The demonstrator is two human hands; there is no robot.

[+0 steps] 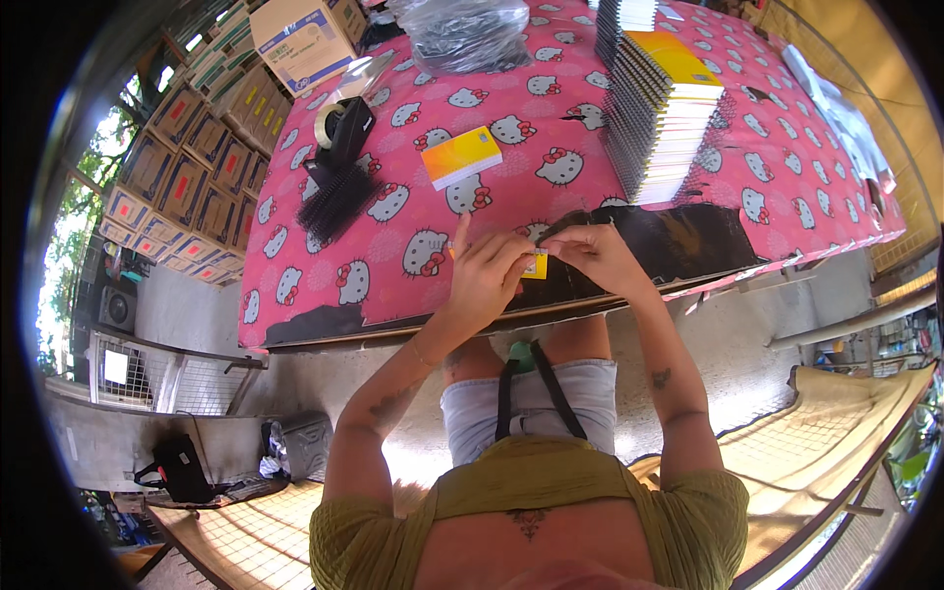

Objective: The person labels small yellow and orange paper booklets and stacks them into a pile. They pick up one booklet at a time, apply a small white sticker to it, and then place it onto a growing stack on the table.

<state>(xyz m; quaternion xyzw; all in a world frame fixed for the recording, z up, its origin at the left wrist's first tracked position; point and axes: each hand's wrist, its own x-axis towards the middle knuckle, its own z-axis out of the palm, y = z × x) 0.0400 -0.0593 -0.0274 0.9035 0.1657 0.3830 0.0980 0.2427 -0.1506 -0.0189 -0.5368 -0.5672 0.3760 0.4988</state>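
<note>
At the table's near edge, both hands close on a small yellow-covered notebook (535, 266), mostly hidden behind my fingers. My left hand (486, 272) pinches its upper left side with thumb and fingertips, the index finger stretched away. My right hand (592, 258) has its fingertips pressed together at the upper right edge; a coil there is too small to make out. Ahead lies a pad of cut pages with a yellow-orange cover (462, 154). Loose black spiral coils (339, 203) form a heap to the left. A tall stack of spiral-bound notebooks (669, 128) stands at right.
The table (393, 258) wears a pink cartoon-cat cover, torn to black along its front edge. A black tape dispenser (344, 136) sits at left. Farther back are a clear plastic bag of black coils (467, 37) and a cardboard box (307, 47). Stacked cartons (187, 162) line the left.
</note>
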